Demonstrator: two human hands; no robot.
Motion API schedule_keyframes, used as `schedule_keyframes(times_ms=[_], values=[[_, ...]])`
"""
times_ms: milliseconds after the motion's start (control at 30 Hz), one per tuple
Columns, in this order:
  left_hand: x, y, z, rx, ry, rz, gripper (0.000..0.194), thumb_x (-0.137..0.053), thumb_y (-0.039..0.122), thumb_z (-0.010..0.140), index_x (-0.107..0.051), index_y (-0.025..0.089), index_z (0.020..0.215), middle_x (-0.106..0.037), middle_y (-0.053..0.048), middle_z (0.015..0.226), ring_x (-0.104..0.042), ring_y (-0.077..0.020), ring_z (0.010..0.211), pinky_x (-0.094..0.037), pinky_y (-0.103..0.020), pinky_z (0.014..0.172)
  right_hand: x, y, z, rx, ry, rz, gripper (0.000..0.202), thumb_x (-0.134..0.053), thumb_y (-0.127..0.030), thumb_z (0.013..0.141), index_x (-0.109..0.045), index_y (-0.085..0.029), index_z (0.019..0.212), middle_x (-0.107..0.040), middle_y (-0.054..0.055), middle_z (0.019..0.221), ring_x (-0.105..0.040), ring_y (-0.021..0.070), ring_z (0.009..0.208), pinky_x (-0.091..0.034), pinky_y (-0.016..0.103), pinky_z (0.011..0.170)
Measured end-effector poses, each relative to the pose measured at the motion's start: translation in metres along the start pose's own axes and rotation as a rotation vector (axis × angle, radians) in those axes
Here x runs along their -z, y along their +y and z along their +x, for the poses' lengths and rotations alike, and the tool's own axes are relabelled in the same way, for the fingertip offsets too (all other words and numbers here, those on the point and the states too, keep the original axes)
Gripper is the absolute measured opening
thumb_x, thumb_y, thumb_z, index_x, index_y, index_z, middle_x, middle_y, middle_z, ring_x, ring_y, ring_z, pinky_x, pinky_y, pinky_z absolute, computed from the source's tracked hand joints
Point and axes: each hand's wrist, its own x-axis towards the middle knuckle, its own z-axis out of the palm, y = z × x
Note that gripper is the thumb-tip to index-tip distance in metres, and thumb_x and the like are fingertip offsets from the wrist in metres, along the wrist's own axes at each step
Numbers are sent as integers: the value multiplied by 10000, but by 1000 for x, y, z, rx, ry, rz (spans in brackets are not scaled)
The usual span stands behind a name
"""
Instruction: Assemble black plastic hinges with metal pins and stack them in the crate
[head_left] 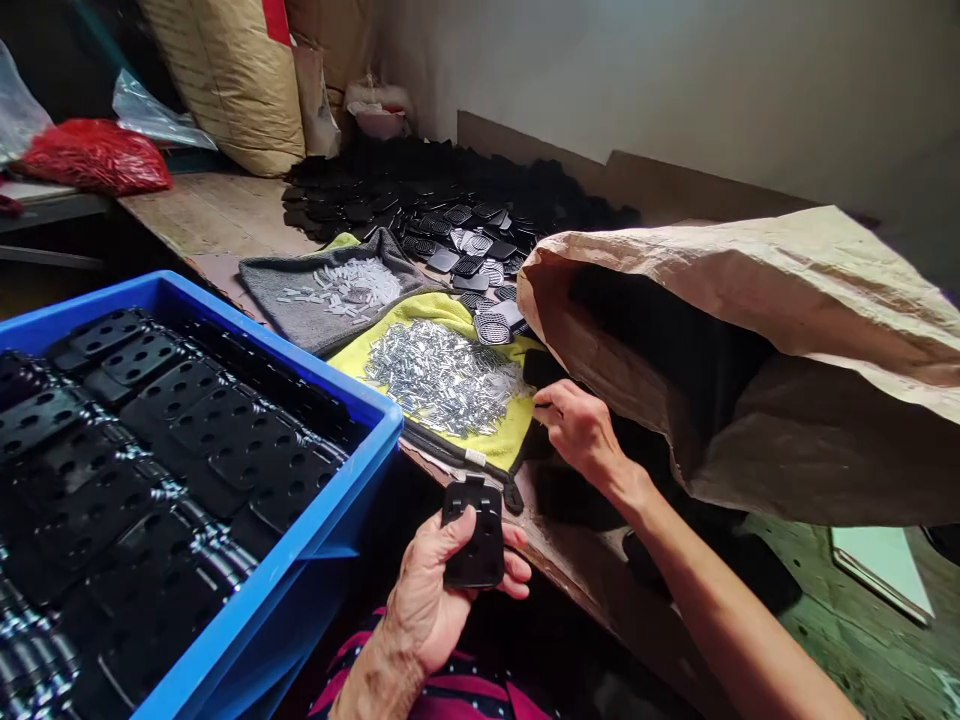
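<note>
My left hand [439, 575] grips a small black plastic plate [474, 545] upright, thumb on its face and fingers behind; a hinge-like tab shows at its top edge. My right hand [577, 425] reaches to the right edge of the yellow cloth [382, 345], its fingers pinched together beside dark pieces; whatever they hold, if anything, is hidden. On that cloth lies a heap of small silvery metal pins [442, 375]. Behind it, a grey cloth [277, 285] carries a pile of small whitish strips [352, 285].
A blue crate [360, 470] at left holds rows of black plates with metal pins. An open brown paper sack [750, 270] lies at right. A large heap of black pieces [435, 185] spreads at the back. A red bag [97, 157] and a tall sack [236, 85] stand far left.
</note>
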Motion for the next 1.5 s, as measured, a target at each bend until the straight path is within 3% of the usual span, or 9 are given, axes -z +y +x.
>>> schedule_keyframes(times_ms=[133,333,600,667,767,867,1000,1233,1500], values=[[-1,4,1,-21,29,18,233,-499,294,860,-575,76,887,-678,-150,831,-648,-211,614,-508,-325,538,-18,21,35,-12,-194,-200,189,-503,-109,800,-661,-104,903,-635,92,872,-600,166,758,-418,241,663],[-1,9,4,-34,67,-34,217,-565,295,801,-603,84,832,-651,-98,767,-638,-214,602,-502,-314,482,-9,10,46,109,-400,-309,202,-453,-70,803,-644,-112,754,-630,95,801,-572,157,665,-307,256,555],[-3,15,7,-85,142,123,285,-720,233,651,-601,108,877,-657,-58,662,-640,-181,545,-506,-253,470,0,7,49,120,-381,-305,205,-421,-1,777,-575,-123,834,-635,106,785,-577,182,648,-323,267,555],[-2,15,7,-101,146,150,310,-734,223,630,-598,114,886,-665,-58,667,-635,-175,515,-491,-236,447,4,-2,40,65,-294,-208,186,-420,-20,780,-551,-136,843,-620,71,737,-554,156,611,-340,251,538],[2,14,8,-82,107,135,277,-718,222,642,-589,111,861,-679,-78,687,-638,-181,512,-499,-246,441,9,-26,13,-87,-204,284,97,-435,-165,843,-522,-167,800,-549,-10,604,-486,100,486,-353,217,465],[5,11,10,-27,43,94,252,-682,213,662,-574,115,867,-684,-86,699,-644,-189,515,-519,-272,449,14,-51,-17,-305,-316,884,125,-525,-296,814,-524,-173,794,-478,-65,515,-443,77,387,-370,205,384],[7,7,12,32,-57,36,236,-614,208,703,-563,118,915,-679,-85,692,-639,-184,495,-526,-285,430,16,-65,-39,-558,-406,1317,257,-699,-264,664,-558,-150,846,-575,-36,594,-549,115,442,-464,249,406],[11,3,12,71,-107,28,230,-597,173,707,-528,133,922,-681,-84,664,-639,-185,481,-524,-281,407,19,-63,-37,-686,-379,1332,153,-729,-216,605,-627,-114,656,-592,-10,515,-523,95,423,-444,231,426],[15,1,12,65,-145,111,269,-644,164,681,-530,144,924,-694,-87,698,-661,-211,532,-547,-329,475,15,-68,-42,-643,-317,1196,143,-688,-233,628,-578,-144,650,-556,-32,512,-492,97,398,-416,233,398]])
